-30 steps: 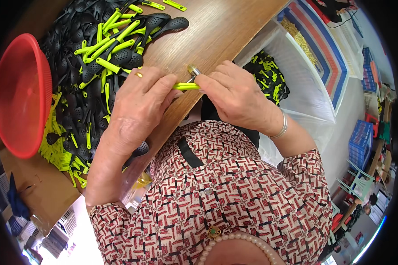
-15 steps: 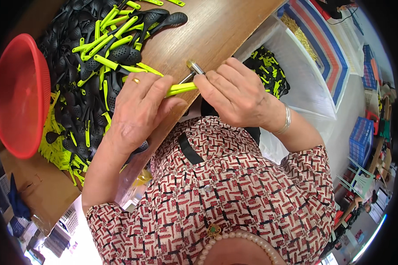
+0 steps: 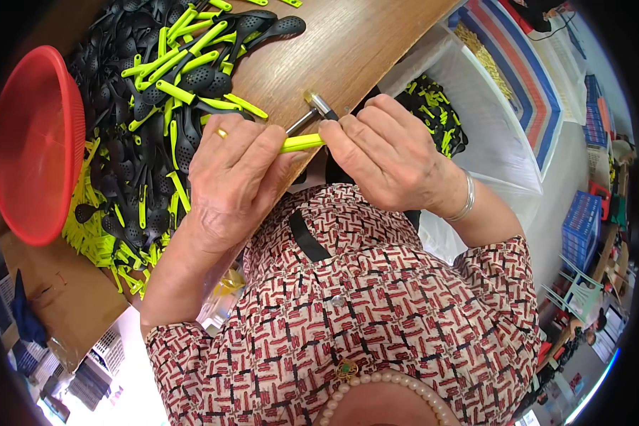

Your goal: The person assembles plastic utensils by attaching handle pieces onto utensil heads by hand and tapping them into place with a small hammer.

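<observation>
A lime-green utensil handle (image 3: 302, 143) spans the gap between my two hands, above the table's edge. My left hand (image 3: 236, 167), with a ring on one finger, is closed around its left end. My right hand (image 3: 387, 153), thumb and fingers curled, pinches the right end. A seam seems to run along the handle; its ends are hidden in my fingers. Just beyond lies a small hammer (image 3: 321, 104) with a silver head and a brass-coloured face, its shaft running behind my left hand. Black slotted spoons (image 3: 199, 79) with lime-green handles are heaped beside my left hand.
The wooden table (image 3: 348, 42) slopes across the view. A red plastic basin (image 3: 32, 153) stands at the left, above loose lime-green handles (image 3: 85, 227) and a cardboard sheet (image 3: 64, 291). Right of the table, a white sack (image 3: 476, 92) holds black and green pieces.
Two green strips that stood slightly apart between my hands now lie closed together. My hands have shifted slightly right, and the view has moved a little.
</observation>
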`<state>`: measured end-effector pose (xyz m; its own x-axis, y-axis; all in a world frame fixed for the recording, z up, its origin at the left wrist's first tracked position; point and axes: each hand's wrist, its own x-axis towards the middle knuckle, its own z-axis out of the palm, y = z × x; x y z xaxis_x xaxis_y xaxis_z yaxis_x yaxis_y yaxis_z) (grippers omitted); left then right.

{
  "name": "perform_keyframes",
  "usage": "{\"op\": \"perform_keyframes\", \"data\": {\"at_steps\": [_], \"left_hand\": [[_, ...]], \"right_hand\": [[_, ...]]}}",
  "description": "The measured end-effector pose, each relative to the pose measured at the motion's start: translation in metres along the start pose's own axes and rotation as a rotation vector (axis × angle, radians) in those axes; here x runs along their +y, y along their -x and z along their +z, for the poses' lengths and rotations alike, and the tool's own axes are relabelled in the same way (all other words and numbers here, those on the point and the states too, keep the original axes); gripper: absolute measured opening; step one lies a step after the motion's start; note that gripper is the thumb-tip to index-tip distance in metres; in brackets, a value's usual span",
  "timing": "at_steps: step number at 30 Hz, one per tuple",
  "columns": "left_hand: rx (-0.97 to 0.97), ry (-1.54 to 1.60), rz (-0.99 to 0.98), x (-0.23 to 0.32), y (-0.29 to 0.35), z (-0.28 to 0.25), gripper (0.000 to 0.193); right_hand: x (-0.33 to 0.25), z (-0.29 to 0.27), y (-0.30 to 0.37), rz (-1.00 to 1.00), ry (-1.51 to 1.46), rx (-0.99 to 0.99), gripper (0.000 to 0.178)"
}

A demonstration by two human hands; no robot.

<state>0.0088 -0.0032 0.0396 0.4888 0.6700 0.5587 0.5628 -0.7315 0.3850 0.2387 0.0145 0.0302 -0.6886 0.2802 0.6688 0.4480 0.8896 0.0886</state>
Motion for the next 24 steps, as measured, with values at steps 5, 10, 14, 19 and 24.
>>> {"op": "perform_keyframes", "data": {"at_steps": [5, 10, 14, 19, 24], "left_hand": [[-0.033, 0.017, -0.044, 0.0, 0.005, -0.001, 0.03], [-0.021, 0.093, -0.215, 0.0, 0.006, -0.006, 0.035], [-0.056, 0.069, -0.145, -0.01, 0.007, -0.015, 0.032], [-0.047, 0.086, -0.129, -0.01, 0.007, -0.012, 0.026], [-0.012, 0.13, -0.107, -0.009, 0.003, -0.008, 0.022]], "right_hand": [[-0.001, 0.0, 0.0, 0.005, -0.029, 0.027, 0.027], [0.001, 0.0, 0.001, 0.055, -0.16, -0.002, 0.027], [0.002, -0.002, 0.006, 0.117, -0.219, -0.036, 0.027], [0.0, -0.008, 0.004, 0.154, -0.244, -0.076, 0.024], [0.0, -0.009, 0.004, 0.183, -0.258, -0.065, 0.023]]}}
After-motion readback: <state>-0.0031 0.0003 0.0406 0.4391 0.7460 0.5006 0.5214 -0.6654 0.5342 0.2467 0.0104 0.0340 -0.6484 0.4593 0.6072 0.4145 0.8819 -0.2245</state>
